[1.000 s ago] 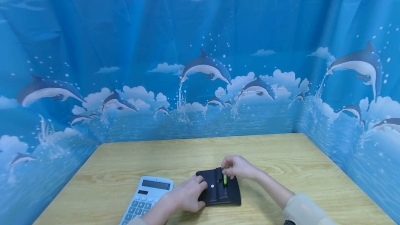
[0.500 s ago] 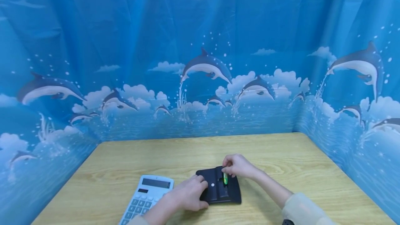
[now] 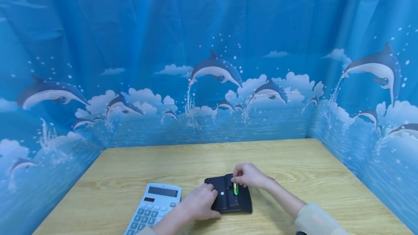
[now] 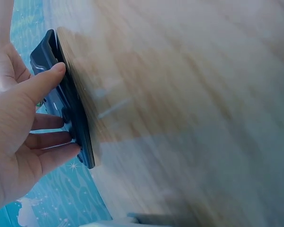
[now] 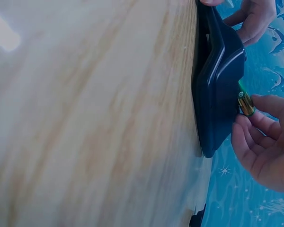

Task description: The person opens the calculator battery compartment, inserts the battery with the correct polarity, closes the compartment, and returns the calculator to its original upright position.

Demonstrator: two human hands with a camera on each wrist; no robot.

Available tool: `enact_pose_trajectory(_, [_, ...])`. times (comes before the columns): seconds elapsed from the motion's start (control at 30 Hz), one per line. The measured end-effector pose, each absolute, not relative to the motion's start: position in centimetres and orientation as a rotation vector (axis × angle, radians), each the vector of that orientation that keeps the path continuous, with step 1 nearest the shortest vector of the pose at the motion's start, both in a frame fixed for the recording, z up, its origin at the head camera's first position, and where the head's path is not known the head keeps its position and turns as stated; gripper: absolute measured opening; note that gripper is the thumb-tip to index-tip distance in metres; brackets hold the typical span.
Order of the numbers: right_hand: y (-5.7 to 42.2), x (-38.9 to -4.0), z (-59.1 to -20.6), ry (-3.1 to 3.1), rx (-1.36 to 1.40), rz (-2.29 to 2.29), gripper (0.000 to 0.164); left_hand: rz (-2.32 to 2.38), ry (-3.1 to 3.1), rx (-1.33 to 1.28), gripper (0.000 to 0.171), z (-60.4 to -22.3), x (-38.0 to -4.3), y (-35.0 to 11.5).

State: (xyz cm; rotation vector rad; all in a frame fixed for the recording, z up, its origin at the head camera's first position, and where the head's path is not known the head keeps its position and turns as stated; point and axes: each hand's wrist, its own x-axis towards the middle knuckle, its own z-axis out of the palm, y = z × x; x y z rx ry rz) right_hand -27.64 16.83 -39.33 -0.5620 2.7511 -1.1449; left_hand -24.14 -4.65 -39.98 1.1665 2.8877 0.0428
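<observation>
A black flat device [image 3: 243,202] lies on the table with a slot in its raised middle part; it looks like the back of a calculator. My left hand [image 3: 200,201] grips its left side, thumb at the near edge and fingers on top, as the left wrist view shows the device [image 4: 78,118] between them. In my right hand [image 3: 249,175], thumb and fingers pinch the end of a small green and gold battery [image 3: 236,189]. The battery [image 5: 246,103] stands tilted at the slot, its lower end at the device; how deep it sits is hidden.
A light blue calculator [image 3: 162,199] lies face up to the left, partly behind the left forearm. The wooden table [image 3: 156,166] is bordered by a blue dolphin curtain [image 3: 209,126]. A small black piece [image 5: 197,218] shows at the bottom of the right wrist view.
My right hand has shifted slightly, and more of the battery shows below the fingertips. The left thumb has slid a little right along the device's near edge. The device has barely moved.
</observation>
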Motion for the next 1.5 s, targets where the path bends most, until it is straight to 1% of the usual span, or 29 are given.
enact_pose_trajectory(0.33, [16.95,-27.49,-39.4,2.799,-0.654,-1.087,0.007,0.039,2.916,1.112,0.052,-40.26,-23.83,-4.38])
enact_pose_trajectory(0.5, [16.97,-27.54,-39.46,2.824,-0.684,-1.047,0.008,0.019,2.933,1.101,0.052,-40.32,-23.76,-4.26])
enact_pose_trajectory(0.8, [17.11,-27.55,-39.67,2.894,-0.845,-0.909,0.011,0.024,2.909,1.063,0.051,-40.26,-23.78,-4.13])
enact_pose_trajectory(1.3, [17.16,-27.56,-39.42,2.937,-0.9,-0.836,0.011,0.007,2.956,1.103,0.053,-40.31,-23.82,-4.08])
enact_pose_trajectory(1.5, [16.98,-27.46,-39.39,2.933,-0.89,-0.837,0.011,-0.018,2.916,1.068,0.055,-39.92,-24.07,-4.0])
